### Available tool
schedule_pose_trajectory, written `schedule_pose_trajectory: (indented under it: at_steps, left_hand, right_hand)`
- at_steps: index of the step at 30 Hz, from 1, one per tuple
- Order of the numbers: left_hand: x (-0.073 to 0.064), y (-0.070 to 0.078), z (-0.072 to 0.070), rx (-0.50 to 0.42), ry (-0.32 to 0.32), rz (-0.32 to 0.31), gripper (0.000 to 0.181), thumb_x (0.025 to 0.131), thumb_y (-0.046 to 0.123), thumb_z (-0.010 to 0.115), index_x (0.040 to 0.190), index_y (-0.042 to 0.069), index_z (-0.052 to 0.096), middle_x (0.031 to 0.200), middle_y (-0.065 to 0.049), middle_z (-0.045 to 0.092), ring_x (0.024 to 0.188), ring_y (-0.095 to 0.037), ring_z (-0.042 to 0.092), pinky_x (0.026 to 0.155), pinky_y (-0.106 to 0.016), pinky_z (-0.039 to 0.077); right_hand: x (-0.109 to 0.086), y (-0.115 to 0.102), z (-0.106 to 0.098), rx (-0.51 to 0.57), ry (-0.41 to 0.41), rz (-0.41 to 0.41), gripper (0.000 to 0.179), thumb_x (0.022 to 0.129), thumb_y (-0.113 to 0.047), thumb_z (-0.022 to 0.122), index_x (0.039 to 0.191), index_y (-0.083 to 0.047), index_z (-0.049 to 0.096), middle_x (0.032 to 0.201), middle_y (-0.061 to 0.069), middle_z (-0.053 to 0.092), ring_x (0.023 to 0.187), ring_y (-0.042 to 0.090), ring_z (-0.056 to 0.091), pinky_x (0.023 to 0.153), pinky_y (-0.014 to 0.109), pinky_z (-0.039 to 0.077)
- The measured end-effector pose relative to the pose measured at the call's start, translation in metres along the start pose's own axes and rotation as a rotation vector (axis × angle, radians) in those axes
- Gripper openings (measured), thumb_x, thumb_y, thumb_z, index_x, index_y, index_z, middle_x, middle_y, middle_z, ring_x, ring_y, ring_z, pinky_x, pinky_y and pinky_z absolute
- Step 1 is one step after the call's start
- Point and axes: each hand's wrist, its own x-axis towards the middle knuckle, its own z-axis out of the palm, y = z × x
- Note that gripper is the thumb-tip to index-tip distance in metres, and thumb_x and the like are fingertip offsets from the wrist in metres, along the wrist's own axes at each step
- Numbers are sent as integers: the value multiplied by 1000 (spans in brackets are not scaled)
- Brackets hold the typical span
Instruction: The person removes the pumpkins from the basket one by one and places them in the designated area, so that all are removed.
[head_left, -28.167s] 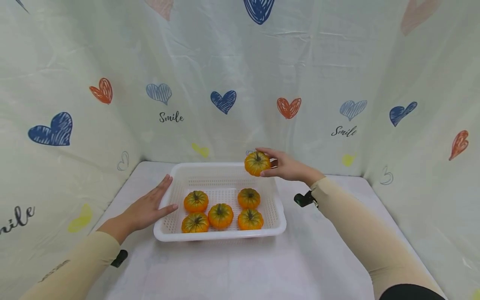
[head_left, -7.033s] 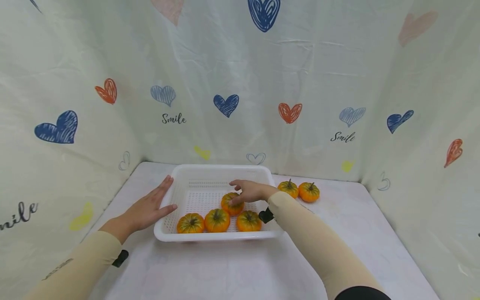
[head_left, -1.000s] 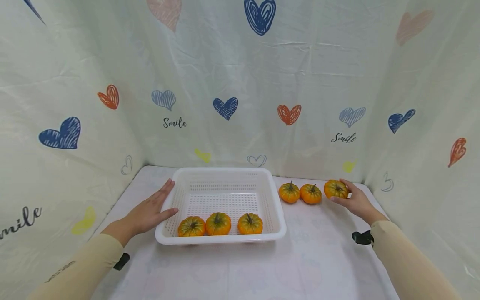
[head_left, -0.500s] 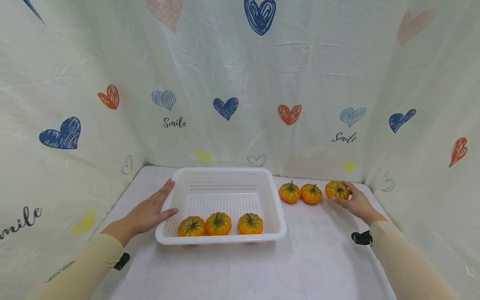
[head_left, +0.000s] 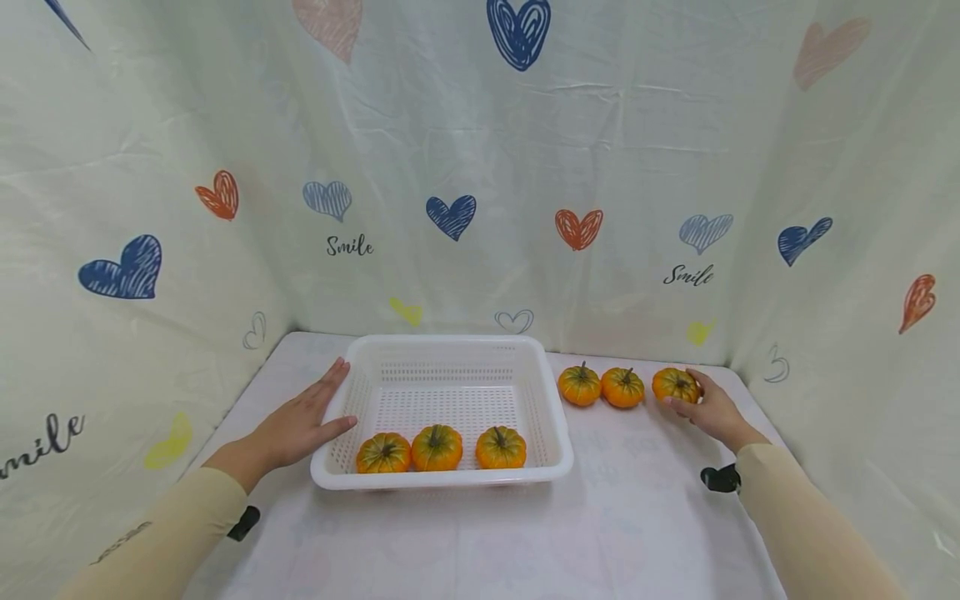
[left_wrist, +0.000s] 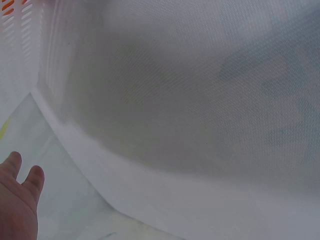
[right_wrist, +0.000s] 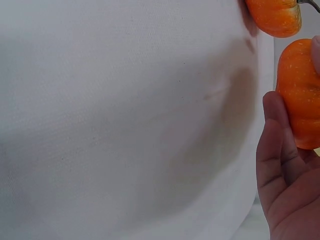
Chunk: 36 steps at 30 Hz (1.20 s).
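Observation:
My right hand (head_left: 716,410) grips a small orange pumpkin (head_left: 672,385) with green streaks at the back right of the table. In the right wrist view the thumb and fingers (right_wrist: 270,150) lie on either side of this pumpkin (right_wrist: 299,95). Just left of it sit two similar pumpkins, one (head_left: 622,388) beside the other (head_left: 579,385). On the left, my left hand (head_left: 296,425) rests with straight fingers on the rim of a white perforated basket (head_left: 442,481). Three more pumpkins lie along the basket's near side: one left (head_left: 383,454), one middle (head_left: 437,448), one right (head_left: 500,448).
A white cloth covers the table (head_left: 480,542). Behind and on both sides hangs a pale curtain (head_left: 525,150) printed with hearts and the word Smile. The basket's right wall stands close to the nearest loose pumpkin.
Over the last second my right hand lowers the pumpkin slightly, toward the table. Compared with seven seconds ago, one pumpkin has left the basket for the right side. The left hand stays put.

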Motion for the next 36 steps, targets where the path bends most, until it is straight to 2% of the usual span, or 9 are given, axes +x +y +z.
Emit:
schedule_pose_trajectory:
  at_steps: [7, 12, 21, 29, 36]
  left_hand:
    - [0, 0, -1, 0, -5, -4, 90, 97, 51, 53, 160, 8, 7, 166, -17, 6, 145, -46, 22, 107, -67, 30]
    - [0, 0, -1, 5, -8, -5, 90, 97, 53, 52, 161, 8, 7, 166, -17, 6, 145, -45, 22, 107, -66, 31]
    - [0, 2, -2, 1, -12, -6, 89, 97, 49, 54, 161, 8, 7, 166, -17, 6, 145, -46, 22, 106, -66, 31]
    - [0, 0, -1, -3, -15, -6, 89, 97, 49, 54, 161, 9, 6, 166, -16, 6, 145, -46, 22, 107, -66, 30]
    - [1, -1, -1, -9, -11, -2, 89, 97, 49, 55, 161, 9, 7, 166, -17, 7, 145, -46, 22, 107, -67, 30]
  right_hand:
    - [3, 3, 4, -10, -6, 10, 104, 93, -47, 68, 155, 6, 3, 149, 44, 15, 127, 57, 29, 106, 68, 30]
    - [9, 7, 7, -27, -14, 19, 105, 92, -48, 69, 155, 6, 4, 149, 44, 17, 130, 57, 27, 108, 71, 23]
    - [20, 8, 13, -81, -27, 34, 108, 91, -55, 66, 153, 9, 6, 148, 44, 18, 130, 58, 27, 107, 72, 22]
    - [21, 6, 16, -82, -20, 76, 105, 92, -49, 68, 153, 9, 7, 149, 43, 15, 133, 59, 23, 108, 71, 19]
    - [24, 9, 20, -50, -15, 69, 107, 92, -51, 67, 154, 8, 4, 150, 42, 15, 133, 58, 23, 109, 71, 19]
